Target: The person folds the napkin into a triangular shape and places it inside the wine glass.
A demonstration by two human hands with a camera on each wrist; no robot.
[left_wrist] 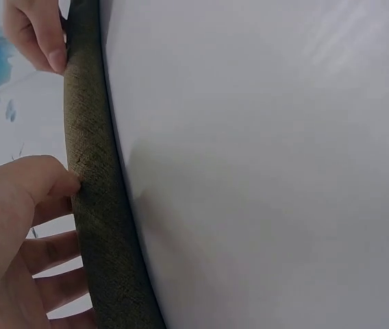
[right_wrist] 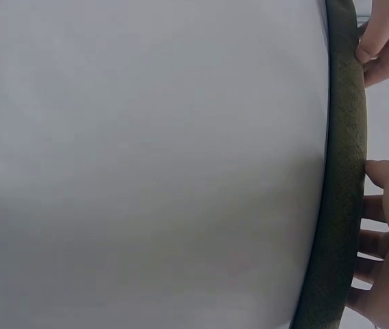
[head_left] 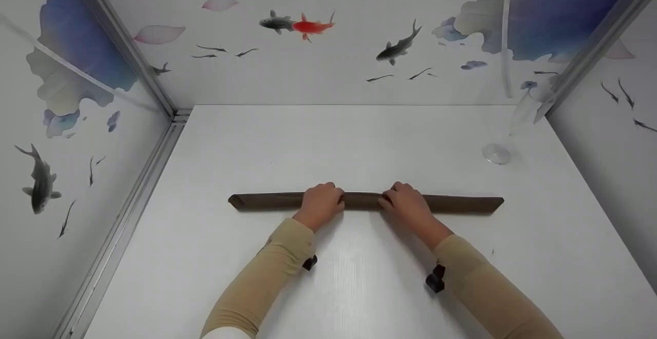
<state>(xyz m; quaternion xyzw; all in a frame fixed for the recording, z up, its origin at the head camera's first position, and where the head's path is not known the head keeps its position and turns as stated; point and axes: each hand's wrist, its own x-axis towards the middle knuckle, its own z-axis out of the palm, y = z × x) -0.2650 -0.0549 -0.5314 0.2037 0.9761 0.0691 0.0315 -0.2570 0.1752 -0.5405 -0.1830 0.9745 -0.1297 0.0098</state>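
Observation:
A long, narrow strip of folded brown cloth (head_left: 362, 201) lies from left to right across the white table, its ends cut at a slant in the head view. My left hand (head_left: 321, 203) holds it left of its middle, thumb on the near side and fingers behind. Right of the middle my right hand (head_left: 408, 204) holds the same strip in a like way. Up close in the left wrist view the cloth (left_wrist: 98, 171) looks fuzzy, with a dark edge along the table. In the right wrist view the left thumb and fingers (right_wrist: 379, 51) pinch its upper edge.
A clear stemmed glass (head_left: 496, 154) stands at the back right of the white table (head_left: 328, 149). Panels printed with fish and lotus leaves (head_left: 354, 72) enclose the back and both sides. Metal rails (head_left: 123, 226) run along the left edge.

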